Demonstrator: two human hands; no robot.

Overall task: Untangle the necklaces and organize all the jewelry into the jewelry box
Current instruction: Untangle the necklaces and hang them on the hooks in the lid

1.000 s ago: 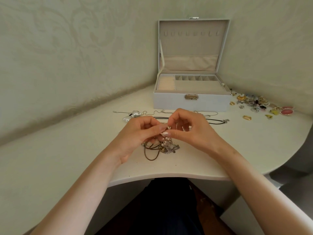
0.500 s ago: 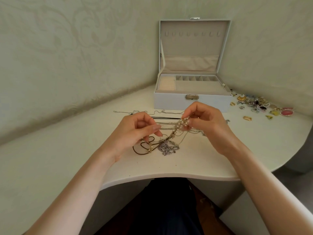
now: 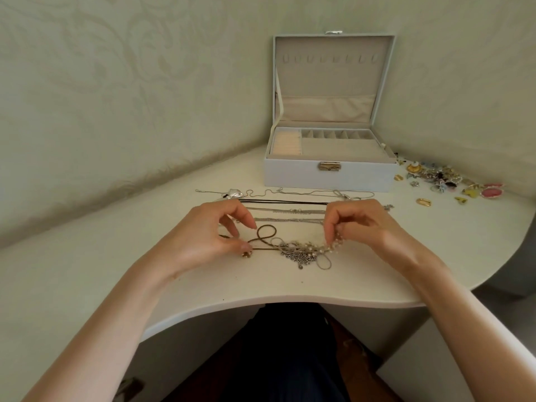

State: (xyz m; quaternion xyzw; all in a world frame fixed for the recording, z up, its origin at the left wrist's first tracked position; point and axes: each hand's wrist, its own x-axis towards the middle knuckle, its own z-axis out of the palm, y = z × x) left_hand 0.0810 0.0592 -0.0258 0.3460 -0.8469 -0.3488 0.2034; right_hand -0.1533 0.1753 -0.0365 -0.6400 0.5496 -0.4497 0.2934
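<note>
A tangle of necklaces (image 3: 301, 252) lies on the white table between my hands: a brown cord loop, silver chains and a pearl strand. My left hand (image 3: 208, 233) pinches the brown cord at its left end near a small gold bead. My right hand (image 3: 359, 224) pinches the pearl strand's right end just above the table. Several straightened chains and a black cord (image 3: 284, 202) lie in rows behind my hands. The pale jewelry box (image 3: 330, 177) stands open at the back with bare compartments.
A pile of small jewelry (image 3: 441, 178), with gold rings, earrings and a pink piece, lies right of the box. A silver pendant on a thin chain (image 3: 233, 193) lies at the left of the rows. The table's curved front edge (image 3: 275, 300) runs close below the tangle.
My hands have drawn apart and lowered toward the table. The pearl strand and brown cord now stretch out flat between them instead of bunched at my fingertips.
</note>
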